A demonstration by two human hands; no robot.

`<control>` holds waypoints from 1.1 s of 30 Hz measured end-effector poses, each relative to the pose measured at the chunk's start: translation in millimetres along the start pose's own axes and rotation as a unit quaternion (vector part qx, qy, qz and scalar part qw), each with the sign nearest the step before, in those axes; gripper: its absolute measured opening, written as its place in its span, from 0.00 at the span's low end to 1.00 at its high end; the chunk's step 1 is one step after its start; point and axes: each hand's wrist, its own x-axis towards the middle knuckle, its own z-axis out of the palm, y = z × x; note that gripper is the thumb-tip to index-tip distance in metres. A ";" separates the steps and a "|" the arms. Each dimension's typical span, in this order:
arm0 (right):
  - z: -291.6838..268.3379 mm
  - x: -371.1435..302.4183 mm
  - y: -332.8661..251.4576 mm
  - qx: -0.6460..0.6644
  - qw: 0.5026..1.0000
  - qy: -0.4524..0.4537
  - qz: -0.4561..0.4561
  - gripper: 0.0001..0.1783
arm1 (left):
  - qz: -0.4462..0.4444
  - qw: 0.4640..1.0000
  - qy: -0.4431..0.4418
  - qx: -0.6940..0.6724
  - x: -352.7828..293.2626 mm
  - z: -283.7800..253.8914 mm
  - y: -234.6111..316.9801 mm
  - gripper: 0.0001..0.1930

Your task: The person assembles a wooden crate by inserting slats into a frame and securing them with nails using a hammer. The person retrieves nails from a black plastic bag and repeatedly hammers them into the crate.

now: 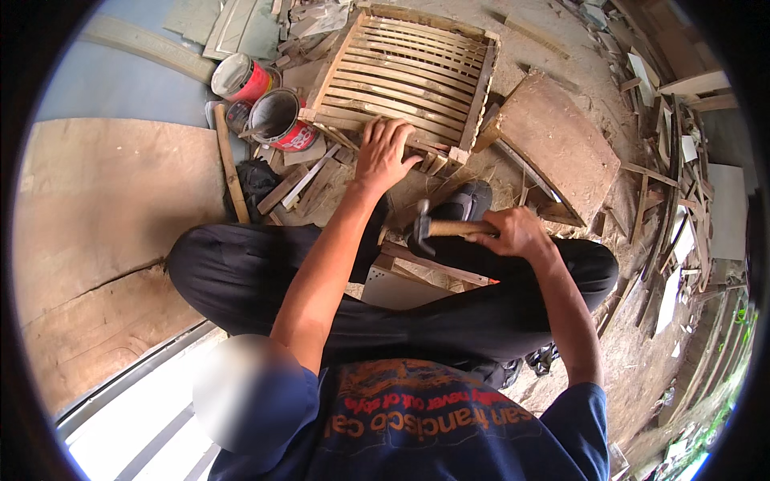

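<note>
On the ground in front of me sits a slatted wooden crate [480, 100], its thin strips running side to side. My left hand [383, 154] is closed over its near edge, fingers on the slats and thumb out to the right. Whether anything small is under those fingers, I cannot tell. A hammer [453, 228] with a dark head and wooden handle is gripped in my right hand [517, 231]. It is held above my right leg, apart from the crate, with its head pointing left toward my shoe [473, 196].
Two red paint cans [277, 116] stand left of the crate, close to a wooden stick [231, 164] and loose offcuts [301, 184]. A brown wooden box [557, 144] lies to the right. Scrap wood [674, 184] piles along the far right. Plywood [120, 192] covers the left side.
</note>
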 end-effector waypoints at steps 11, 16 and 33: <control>-10.1 -0.3 42.2 0.000 0.973 -0.113 0.202 0.25 | -0.137 0.987 0.025 0.075 -17.4 -4.8 -1.6 0.38; 10.1 -1.0 53.2 -0.023 0.974 -0.143 0.176 0.26 | -0.143 0.969 -0.081 0.186 17.7 -11.1 -1.0 0.21; 11.7 -17.9 70.5 -0.045 0.971 -0.059 0.226 0.28 | -0.002 0.981 -0.194 0.014 30.4 -48.1 -11.9 0.15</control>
